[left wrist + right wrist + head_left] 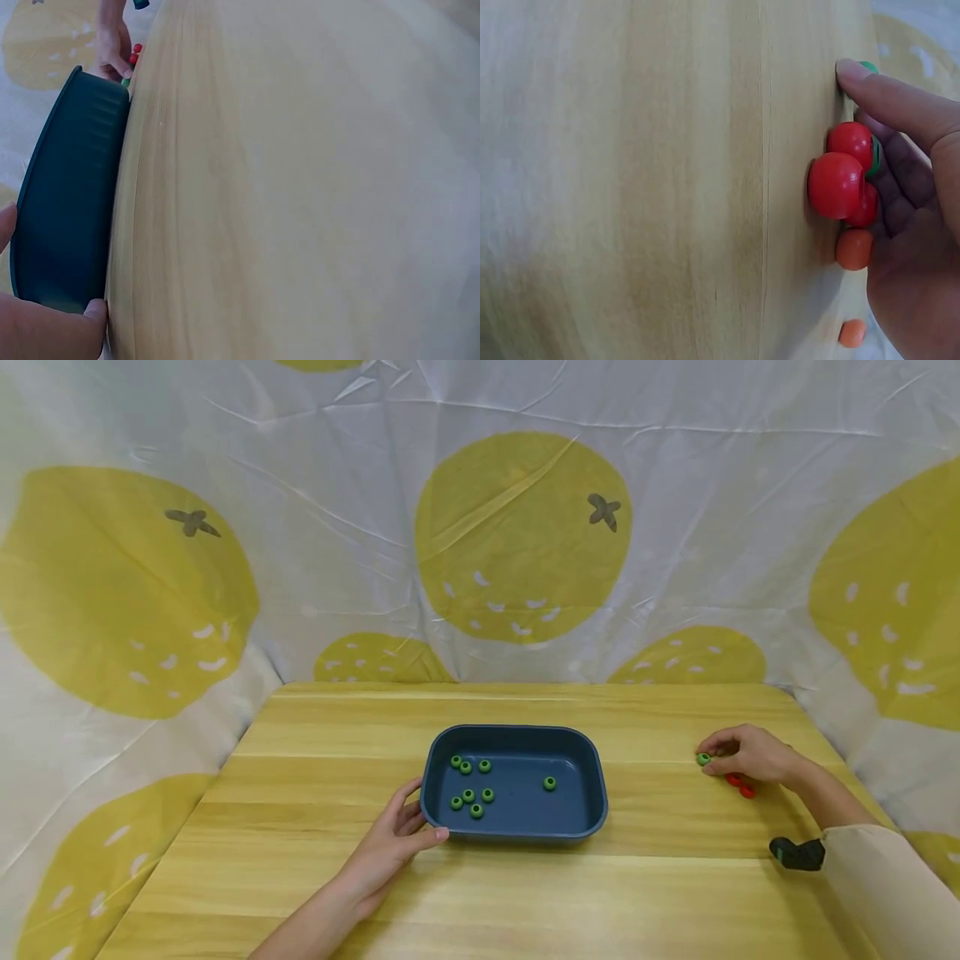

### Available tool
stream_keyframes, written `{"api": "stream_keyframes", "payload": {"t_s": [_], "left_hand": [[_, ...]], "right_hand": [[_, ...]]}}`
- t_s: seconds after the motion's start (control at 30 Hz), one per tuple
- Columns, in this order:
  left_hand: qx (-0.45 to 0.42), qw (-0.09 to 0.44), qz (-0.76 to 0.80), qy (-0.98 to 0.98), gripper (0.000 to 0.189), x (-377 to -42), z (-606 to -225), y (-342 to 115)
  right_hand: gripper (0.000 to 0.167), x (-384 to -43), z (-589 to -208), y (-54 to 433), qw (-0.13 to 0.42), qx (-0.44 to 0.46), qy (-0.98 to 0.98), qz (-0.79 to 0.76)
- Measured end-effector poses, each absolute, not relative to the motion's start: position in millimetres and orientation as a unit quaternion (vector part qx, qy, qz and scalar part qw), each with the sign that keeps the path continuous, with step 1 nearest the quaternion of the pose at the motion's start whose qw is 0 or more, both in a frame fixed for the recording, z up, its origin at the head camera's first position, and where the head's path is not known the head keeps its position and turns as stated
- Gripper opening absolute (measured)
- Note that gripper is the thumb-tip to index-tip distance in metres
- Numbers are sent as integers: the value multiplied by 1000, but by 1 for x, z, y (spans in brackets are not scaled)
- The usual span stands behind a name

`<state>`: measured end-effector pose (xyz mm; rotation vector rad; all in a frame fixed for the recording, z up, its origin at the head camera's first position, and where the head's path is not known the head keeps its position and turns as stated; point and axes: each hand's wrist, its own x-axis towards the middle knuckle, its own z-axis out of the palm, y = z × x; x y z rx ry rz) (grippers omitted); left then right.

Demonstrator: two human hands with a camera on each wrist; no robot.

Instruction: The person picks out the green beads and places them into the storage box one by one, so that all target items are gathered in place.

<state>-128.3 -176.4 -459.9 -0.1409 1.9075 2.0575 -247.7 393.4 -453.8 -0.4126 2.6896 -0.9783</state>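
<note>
My left hand (pixel 384 847) grips the left end of a dark blue plastic bin (pixel 517 806), thumb at the near left corner and fingers along the side. Several green beads (pixel 476 811) with holes lie in the bin, mostly in its left half. Over at the table's right side, my right hand (pixel 757 755) pinches a green bead (pixel 702 759) between thumb and fingertips, low by the tabletop. Red beads (pixel 835 185) sit beside and under that palm, with another green bead (pixel 874 156) partly hidden behind them. Orange beads (pixel 853 249) lie nearer the wrist.
The wooden table (pixel 525 902) carries the bin near its middle. A white cloth (pixel 360 527) printed with yellow fruit hangs behind and along the sides. A black device (pixel 797 853) shows by the right sleeve (pixel 885 877).
</note>
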Motion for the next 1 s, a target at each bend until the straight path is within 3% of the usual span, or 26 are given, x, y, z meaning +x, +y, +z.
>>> {"api": "stream_keyframes", "payload": {"t_s": [1.0], "left_hand": [[-49,162,719,674,85,-127,-458,-176]], "right_hand": [[35,-256,-427,367,122,-166,922,-329]]}}
